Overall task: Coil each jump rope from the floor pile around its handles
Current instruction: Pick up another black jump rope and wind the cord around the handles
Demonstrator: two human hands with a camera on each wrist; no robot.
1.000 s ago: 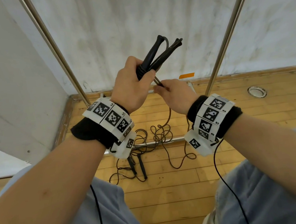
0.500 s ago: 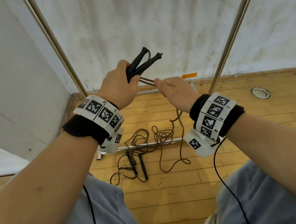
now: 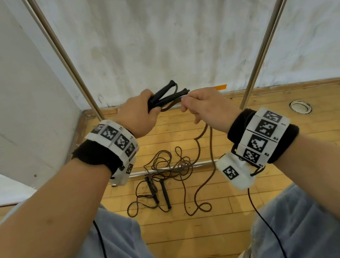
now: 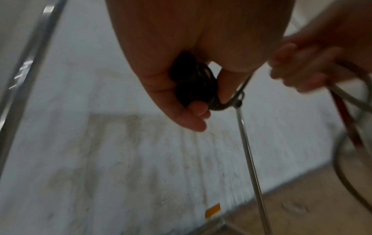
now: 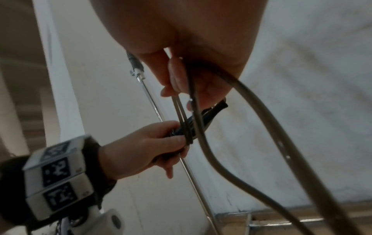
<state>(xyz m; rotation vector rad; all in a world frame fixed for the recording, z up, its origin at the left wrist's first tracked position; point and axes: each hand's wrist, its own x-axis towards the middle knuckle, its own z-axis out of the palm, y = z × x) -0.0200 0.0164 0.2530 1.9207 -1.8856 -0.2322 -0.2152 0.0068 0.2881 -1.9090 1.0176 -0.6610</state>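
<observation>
The left hand (image 3: 140, 116) is clamped round a pair of black jump-rope handles (image 3: 166, 96), held together at chest height with their tips splayed toward the wall; several turns of cord already sit round them inside the fist. The right hand (image 3: 206, 107), just beside the left, pinches the brown rope (image 3: 205, 168) between curled fingers (image 5: 177, 77), two strands running across to the handles and the slack dropping to the wooden floor (image 3: 291, 137), where it ends in a loose loop. A second jump rope (image 3: 160, 184) lies uncoiled on the floor, its two black handles side by side and its cord tangled across a metal floor rail (image 3: 200, 163). Judgement: the cord looks light, limp and smooth, so wraps will likely slacken unless tension is kept; the rigid handles are the sound place to grip, with the feeding hand close to the bundle. The trailing slack could snag on the tangle below. Winding of the first rope appears part done; the second is untouched.
</observation>
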